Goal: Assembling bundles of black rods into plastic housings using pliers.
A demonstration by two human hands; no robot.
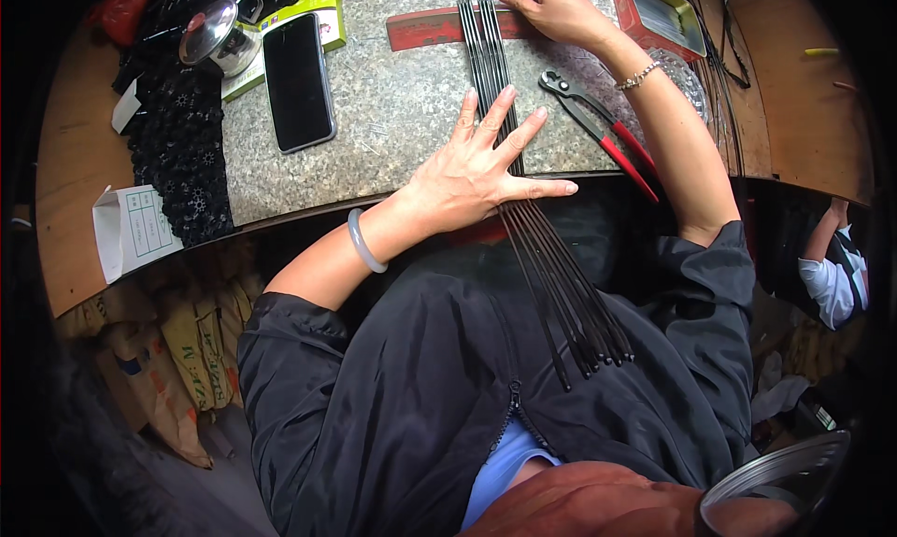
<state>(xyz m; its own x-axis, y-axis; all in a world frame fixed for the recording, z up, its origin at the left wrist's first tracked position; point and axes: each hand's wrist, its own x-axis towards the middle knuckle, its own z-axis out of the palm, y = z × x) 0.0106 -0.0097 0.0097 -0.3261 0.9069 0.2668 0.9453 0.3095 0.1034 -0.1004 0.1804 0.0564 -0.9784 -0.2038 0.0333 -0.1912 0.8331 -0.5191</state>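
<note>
Your hands are apart. Your left hand (476,171) lies flat with spread fingers across the black rods (551,271), probably to keep them in one row over the stone board (374,117). At the far ends, your right hand (551,9) bends its fingers; I cannot tell if they grip. Pliers (610,148) lie right, seemingly for easy reach.

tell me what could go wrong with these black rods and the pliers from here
The black rods overhang the tabletop, so they might slide off if the left hand lifts. The red-handled pliers jut past the edge too and could be knocked down by the right forearm.
</note>
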